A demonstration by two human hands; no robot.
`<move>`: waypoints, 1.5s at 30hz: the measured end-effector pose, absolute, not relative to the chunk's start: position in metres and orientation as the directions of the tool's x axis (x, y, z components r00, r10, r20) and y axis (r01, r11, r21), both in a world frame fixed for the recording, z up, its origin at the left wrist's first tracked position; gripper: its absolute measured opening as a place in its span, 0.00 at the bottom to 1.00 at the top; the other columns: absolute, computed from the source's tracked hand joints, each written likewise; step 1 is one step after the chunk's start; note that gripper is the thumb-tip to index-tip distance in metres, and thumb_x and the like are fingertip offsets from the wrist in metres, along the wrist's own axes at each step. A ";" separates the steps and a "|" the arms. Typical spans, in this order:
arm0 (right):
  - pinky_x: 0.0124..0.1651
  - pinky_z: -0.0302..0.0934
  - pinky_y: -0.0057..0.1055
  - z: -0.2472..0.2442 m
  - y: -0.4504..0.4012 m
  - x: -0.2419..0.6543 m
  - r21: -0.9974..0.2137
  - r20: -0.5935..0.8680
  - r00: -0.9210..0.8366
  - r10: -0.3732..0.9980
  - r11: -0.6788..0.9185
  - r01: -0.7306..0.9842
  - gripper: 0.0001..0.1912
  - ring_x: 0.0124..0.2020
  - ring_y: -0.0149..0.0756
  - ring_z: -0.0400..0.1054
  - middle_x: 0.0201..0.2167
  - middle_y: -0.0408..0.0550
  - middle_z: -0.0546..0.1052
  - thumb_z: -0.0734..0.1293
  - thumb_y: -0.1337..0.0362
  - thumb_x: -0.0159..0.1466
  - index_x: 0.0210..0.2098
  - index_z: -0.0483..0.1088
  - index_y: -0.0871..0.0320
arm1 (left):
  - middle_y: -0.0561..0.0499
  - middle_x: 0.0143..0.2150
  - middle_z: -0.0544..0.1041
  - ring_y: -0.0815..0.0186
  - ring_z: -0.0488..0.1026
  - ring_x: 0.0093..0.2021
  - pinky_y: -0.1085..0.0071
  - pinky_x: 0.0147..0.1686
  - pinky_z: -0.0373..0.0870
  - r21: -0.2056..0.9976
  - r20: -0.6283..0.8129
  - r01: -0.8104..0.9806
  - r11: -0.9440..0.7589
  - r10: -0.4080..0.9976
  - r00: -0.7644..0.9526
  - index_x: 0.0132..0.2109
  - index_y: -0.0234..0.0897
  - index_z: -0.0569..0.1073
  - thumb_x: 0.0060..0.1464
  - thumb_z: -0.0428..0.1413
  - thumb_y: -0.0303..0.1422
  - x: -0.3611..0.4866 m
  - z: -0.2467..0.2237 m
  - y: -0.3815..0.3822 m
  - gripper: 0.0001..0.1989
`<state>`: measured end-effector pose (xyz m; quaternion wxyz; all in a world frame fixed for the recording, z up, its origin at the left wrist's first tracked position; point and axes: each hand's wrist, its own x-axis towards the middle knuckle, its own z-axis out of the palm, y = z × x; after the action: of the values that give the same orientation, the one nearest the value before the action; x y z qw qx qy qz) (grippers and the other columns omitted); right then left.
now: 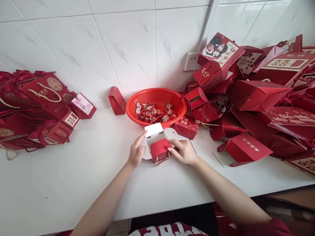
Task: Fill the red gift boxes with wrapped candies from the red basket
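In the middle of the table stands a small red gift box [161,148] with its top flaps open and white insides showing. A gold rope handle hangs on its near side. My left hand [137,151] grips the white flaps on the left, thumb and fingers closed on the card. On the other side, my right hand [183,150] pinches the red panel's right edge between thumb and fingers. Just behind the box sits a red plastic basket [180,116] holding many small wrapped candies [154,114]. The inside bottom of the box is hidden.
A large heap of red gift boxes [258,95] covers the right side. More red boxes and bags [41,98] are piled at the left. One narrow red box [116,101] stands left of the basket. A tiled wall [128,42] with a socket [191,61] bounds the white table [73,183].
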<state>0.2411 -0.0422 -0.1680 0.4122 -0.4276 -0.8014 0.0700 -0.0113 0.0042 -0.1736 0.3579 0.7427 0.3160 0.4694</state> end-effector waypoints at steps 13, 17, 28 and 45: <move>0.26 0.55 0.27 -0.158 -0.052 0.234 -0.466 0.651 -0.356 0.671 0.723 0.510 0.07 0.19 0.28 0.64 0.23 0.40 0.76 0.60 0.68 0.68 0.41 0.70 0.55 | 0.45 0.66 0.67 0.52 0.62 0.66 0.56 0.66 0.57 0.929 0.307 0.101 -0.357 0.892 0.331 0.64 0.39 0.68 0.64 0.49 0.40 -0.017 -0.173 0.004 0.24; 0.25 0.48 0.30 -0.146 -0.060 0.235 -0.280 0.624 -0.499 0.601 0.768 0.575 0.13 0.19 0.30 0.61 0.21 0.39 0.72 0.57 0.76 0.62 0.38 0.69 0.56 | 0.45 0.68 0.64 0.51 0.59 0.68 0.56 0.68 0.53 0.958 0.244 0.061 -0.279 0.911 0.332 0.65 0.39 0.67 0.64 0.48 0.40 -0.018 -0.177 0.007 0.25; 0.27 0.51 0.26 -0.109 -0.072 0.240 -0.625 0.257 -0.554 0.792 0.574 0.530 0.14 0.21 0.29 0.66 0.21 0.38 0.74 0.60 0.52 0.71 0.37 0.67 0.55 | 0.46 0.67 0.65 0.51 0.62 0.66 0.58 0.66 0.55 0.953 0.231 0.110 -0.282 0.912 0.338 0.66 0.42 0.66 0.65 0.48 0.41 -0.016 -0.173 -0.001 0.24; 0.25 0.49 0.29 -0.120 -0.072 0.243 -0.435 0.176 -0.391 0.904 0.427 0.793 0.19 0.19 0.36 0.69 0.20 0.41 0.76 0.60 0.50 0.71 0.49 0.72 0.56 | 0.46 0.69 0.63 0.52 0.60 0.67 0.59 0.65 0.58 0.916 0.320 0.096 -0.389 0.855 0.409 0.67 0.43 0.64 0.65 0.49 0.38 -0.019 -0.182 0.001 0.25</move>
<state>0.2427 -0.0724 -0.1199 0.1959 -0.5160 -0.8218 0.1414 -0.0192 0.0008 -0.1822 0.4413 0.7139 0.3328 0.4298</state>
